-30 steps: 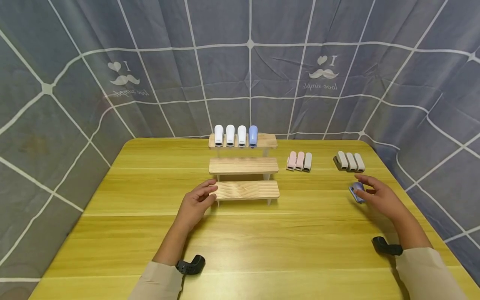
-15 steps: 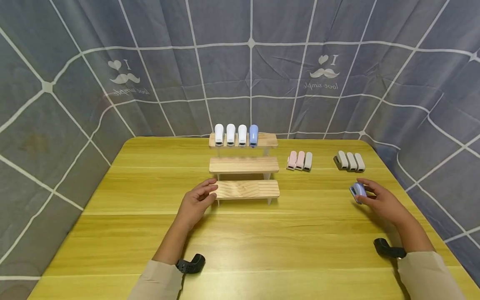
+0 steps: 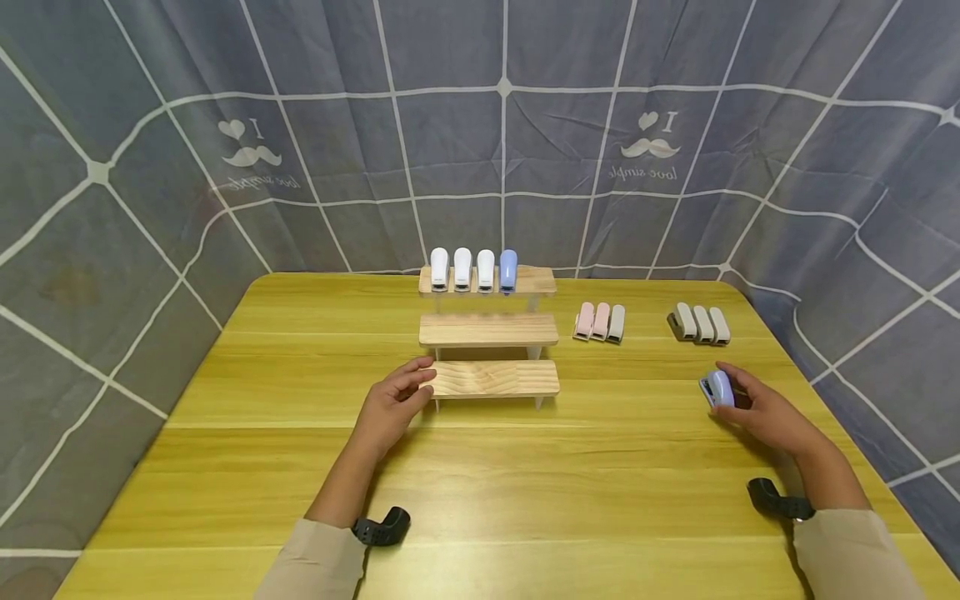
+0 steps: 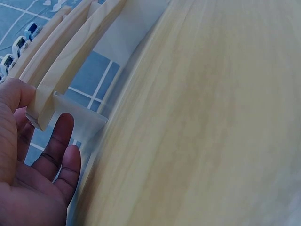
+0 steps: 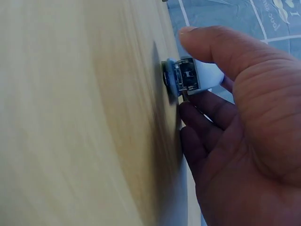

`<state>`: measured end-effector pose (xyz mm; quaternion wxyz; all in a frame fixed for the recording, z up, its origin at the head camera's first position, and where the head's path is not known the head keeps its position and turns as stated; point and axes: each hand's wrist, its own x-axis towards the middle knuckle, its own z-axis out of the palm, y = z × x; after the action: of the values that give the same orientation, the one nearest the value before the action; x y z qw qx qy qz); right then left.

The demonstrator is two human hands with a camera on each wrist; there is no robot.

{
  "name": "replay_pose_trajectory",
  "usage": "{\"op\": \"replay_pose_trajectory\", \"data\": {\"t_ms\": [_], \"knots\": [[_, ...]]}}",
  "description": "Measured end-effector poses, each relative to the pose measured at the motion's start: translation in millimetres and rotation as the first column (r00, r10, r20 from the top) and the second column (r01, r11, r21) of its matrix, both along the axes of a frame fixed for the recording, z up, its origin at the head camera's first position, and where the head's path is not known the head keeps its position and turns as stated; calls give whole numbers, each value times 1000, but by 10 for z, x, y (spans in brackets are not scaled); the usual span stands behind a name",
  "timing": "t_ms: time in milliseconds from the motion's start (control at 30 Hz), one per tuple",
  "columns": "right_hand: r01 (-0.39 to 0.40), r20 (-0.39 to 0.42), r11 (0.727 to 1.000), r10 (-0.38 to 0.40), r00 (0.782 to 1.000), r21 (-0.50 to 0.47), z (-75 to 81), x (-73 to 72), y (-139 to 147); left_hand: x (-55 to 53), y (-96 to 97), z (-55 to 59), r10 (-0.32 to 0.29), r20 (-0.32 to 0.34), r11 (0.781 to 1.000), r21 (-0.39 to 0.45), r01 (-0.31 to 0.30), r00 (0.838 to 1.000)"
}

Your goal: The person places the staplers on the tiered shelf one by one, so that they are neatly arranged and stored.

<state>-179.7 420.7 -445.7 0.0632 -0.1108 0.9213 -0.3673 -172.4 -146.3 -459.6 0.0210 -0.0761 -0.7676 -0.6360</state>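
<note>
Wooden table [image 3: 540, 483], blue stapler [image 3: 721, 389] in right hand [image 3: 767, 415], between thumb [image 5: 211, 42] and fingers [image 5: 201, 121]

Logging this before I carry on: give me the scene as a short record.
left hand: grips left end of bottom shelf
right hand: curled round blue stapler
top shelf: three white staplers, second blue stapler to their right
table, right of middle shelf: two pink staplers, one light grey stapler
table, farther right: three light grey staplers in a row
cannot tell: whether the stapler in hand is off the table
</note>
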Motion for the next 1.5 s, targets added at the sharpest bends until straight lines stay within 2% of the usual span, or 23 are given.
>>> {"op": "replay_pose_trajectory", "data": {"t_ms": [533,800,1033,1100,1267,1333,1500], "knots": [[8,-6,1000,-8,1000,21,-18,94,19,4,17,18,0,5,1000,-25,0,1000],[10,-69,1000,-8,998,23,-49,94,17,-11,15,21,-3,7,1000,-23,3,1000],[37,-77,999,-34,996,35,-56,81,-9,-10,6,15,-2,15,1000,-12,2,1000],[52,-80,998,-48,996,43,-64,85,-10,31,24,111,-5,23,1000,-25,6,1000],[58,-76,998,-56,996,26,-64,85,-41,45,33,146,-15,36,1000,-22,16,999],[67,-69,997,-65,996,24,-49,80,-66,6,12,49,-14,28,1000,-13,14,1000],[86,-66,996,-86,994,-1,7,46,-129,2,-7,17,-8,15,1000,-28,8,1000]]}}
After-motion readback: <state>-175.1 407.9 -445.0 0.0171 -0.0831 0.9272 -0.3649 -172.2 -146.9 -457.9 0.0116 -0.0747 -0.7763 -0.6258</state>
